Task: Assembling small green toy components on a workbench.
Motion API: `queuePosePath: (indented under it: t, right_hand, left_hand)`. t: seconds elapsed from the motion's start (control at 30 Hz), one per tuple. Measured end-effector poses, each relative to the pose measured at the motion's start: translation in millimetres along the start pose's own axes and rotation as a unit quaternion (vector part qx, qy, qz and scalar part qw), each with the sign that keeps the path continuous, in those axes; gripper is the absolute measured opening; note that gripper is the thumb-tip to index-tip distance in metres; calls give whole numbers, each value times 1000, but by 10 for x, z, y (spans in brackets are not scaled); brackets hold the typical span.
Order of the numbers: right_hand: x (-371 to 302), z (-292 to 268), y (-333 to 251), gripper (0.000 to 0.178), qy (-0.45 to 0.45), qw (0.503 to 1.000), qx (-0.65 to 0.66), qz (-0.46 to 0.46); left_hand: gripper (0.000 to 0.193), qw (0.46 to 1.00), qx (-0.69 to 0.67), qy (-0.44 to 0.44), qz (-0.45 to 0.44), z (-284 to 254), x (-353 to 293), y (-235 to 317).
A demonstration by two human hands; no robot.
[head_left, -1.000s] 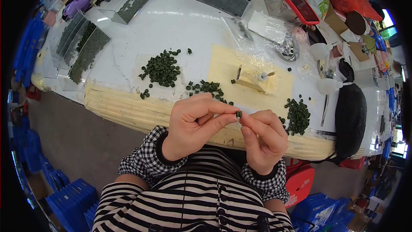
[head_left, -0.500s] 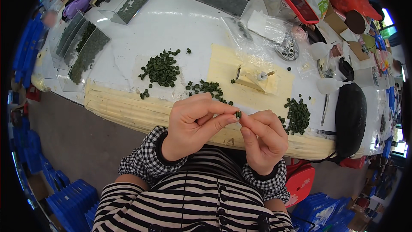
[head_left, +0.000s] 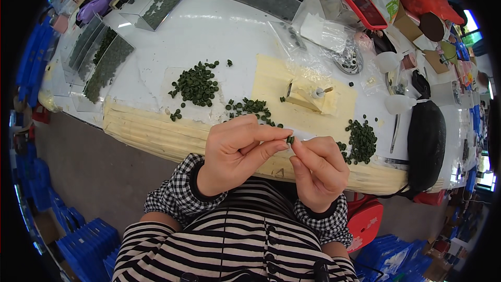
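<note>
- White worktable (head_left: 219, 26) with a pale yellow mat (head_left: 271, 81), cluttered workshop, blue crates (head_left: 78, 235) on the floor at 7 o'clock.
- Left hand (head_left: 235, 151) and right hand (head_left: 321, 169) meet just in front of the table edge, fingertips pinching one small dark green disc (head_left: 290, 139) between them.
- Pile of green discs (head_left: 195, 83) at 11 o'clock of the hands, smaller scatter (head_left: 250, 107) at 12, another pile (head_left: 361, 140) at 3.
- Small yellow block fixture (head_left: 308, 95) on the mat at 1 o'clock.
- Clear trays of green parts (head_left: 102, 60) at far 10 o'clock.
- Black pouch (head_left: 426, 141) at 3 o'clock.
</note>
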State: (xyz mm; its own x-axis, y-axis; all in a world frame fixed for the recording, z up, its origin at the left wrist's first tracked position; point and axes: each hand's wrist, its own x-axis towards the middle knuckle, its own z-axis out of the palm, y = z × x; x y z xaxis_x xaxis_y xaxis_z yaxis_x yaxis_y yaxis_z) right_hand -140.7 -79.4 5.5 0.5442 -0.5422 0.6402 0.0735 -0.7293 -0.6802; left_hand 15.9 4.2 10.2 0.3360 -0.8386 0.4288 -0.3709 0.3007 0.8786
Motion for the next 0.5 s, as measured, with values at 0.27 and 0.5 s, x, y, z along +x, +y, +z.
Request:
queuePosePath:
  t: [0.27,0.5]
  right_hand:
    - [-5,-9,-12,36,-3,1000,0,3]
    - [3,3,-22,38,-4,1000,17,4]
  left_hand:
    - [22,1000,-4,8,-4,8,-3,-1]
    - [23,1000,0,24,3,4,-17,19]
